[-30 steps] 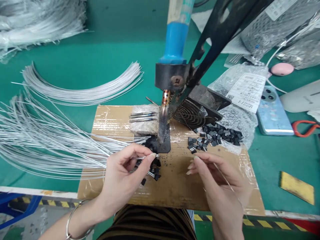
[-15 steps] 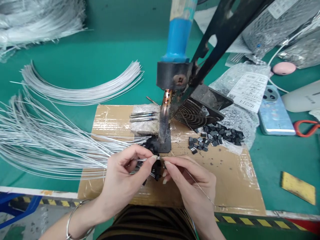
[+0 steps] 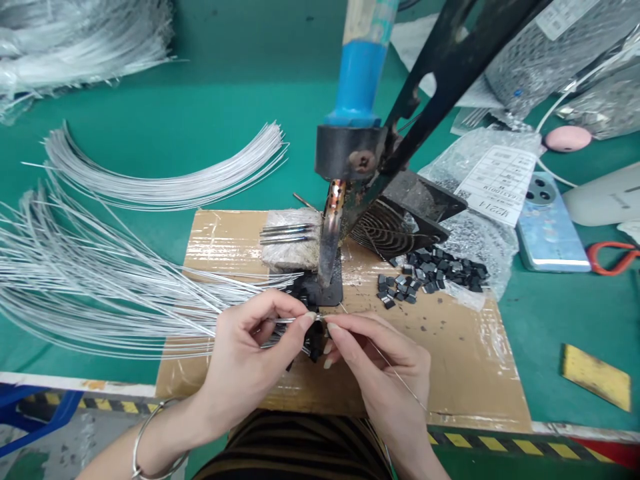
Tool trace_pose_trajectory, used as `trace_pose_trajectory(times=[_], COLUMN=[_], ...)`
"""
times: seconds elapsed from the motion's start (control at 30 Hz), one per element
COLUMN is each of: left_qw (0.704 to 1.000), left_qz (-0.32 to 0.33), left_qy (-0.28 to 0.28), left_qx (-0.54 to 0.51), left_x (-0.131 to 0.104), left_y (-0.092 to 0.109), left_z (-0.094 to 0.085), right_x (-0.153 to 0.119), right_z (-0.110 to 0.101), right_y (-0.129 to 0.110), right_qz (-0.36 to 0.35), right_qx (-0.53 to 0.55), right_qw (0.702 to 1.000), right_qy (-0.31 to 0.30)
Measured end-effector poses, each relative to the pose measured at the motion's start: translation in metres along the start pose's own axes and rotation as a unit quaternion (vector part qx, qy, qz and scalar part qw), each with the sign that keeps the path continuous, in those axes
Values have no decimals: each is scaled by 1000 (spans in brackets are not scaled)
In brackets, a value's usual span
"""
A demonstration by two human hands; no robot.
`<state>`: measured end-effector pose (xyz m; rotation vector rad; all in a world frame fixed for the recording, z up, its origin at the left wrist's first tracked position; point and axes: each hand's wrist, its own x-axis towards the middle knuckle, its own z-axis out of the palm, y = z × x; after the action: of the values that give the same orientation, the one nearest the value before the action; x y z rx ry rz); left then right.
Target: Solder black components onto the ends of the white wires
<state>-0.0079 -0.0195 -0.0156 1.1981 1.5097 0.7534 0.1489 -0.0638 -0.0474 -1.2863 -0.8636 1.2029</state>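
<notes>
Below the soldering iron (image 3: 331, 243), my two hands meet fingertip to fingertip. My left hand (image 3: 260, 360) is closed in a pinch on a white wire (image 3: 283, 321) close to its end. My right hand (image 3: 387, 367) is closed too, its thumb and index finger pinching at a tiny metallic piece by the wire end, mostly hidden by the fingertips. A thin solder wire (image 3: 400, 379) runs through the right hand, and its tip sticks up above the index finger. Black connectors (image 3: 314, 341) lie below and behind the fingertips, partly covered.
Loose white wires (image 3: 125, 300) spread at left, with a curved bundle (image 3: 165, 180) behind. A sponge block (image 3: 290, 250), a small fan (image 3: 395, 223) and a pile of black connectors (image 3: 433, 270) surround the iron. A phone (image 3: 553, 227), red-handled scissors (image 3: 613, 259) and yellow sponge (image 3: 597, 375) are at right.
Both hands hold nearly the same pose and pinch. The right hand has shifted very slightly, and the view has moved a little.
</notes>
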Motion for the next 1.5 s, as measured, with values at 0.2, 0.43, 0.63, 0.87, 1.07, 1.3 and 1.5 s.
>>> trace_pose_trajectory(times=[0.2, 0.43, 0.63, 0.87, 1.07, 1.3, 1.5], left_qw=[1000, 999, 994, 993, 992, 990, 991], left_qz=[-9, 23, 15, 13, 17, 21, 14], left_qy=[-6, -23, -65, -60, -60, -64, -53], left_qx=[0, -29, -87, -102, -114, -126, -125], left_x=[-2, -2, -1, -2, -2, -2, -1], left_y=[2, -8, -5, -2, 0, 3, 0], left_z=[2, -1, -3, 0, 0, 1, 2], right_x=[-1, 4, 2, 2, 2, 3, 2], right_z=[-3, 2, 5, 8, 8, 9, 9], right_y=[0, -3, -4, -6, -6, -6, -4], right_qz=[8, 18, 28, 34, 31, 31, 23], right_qx=[13, 24, 46, 39, 45, 40, 26], right_qw=[999, 997, 997, 998, 998, 998, 998], right_qy=[46, 72, 61, 38, 41, 49, 47])
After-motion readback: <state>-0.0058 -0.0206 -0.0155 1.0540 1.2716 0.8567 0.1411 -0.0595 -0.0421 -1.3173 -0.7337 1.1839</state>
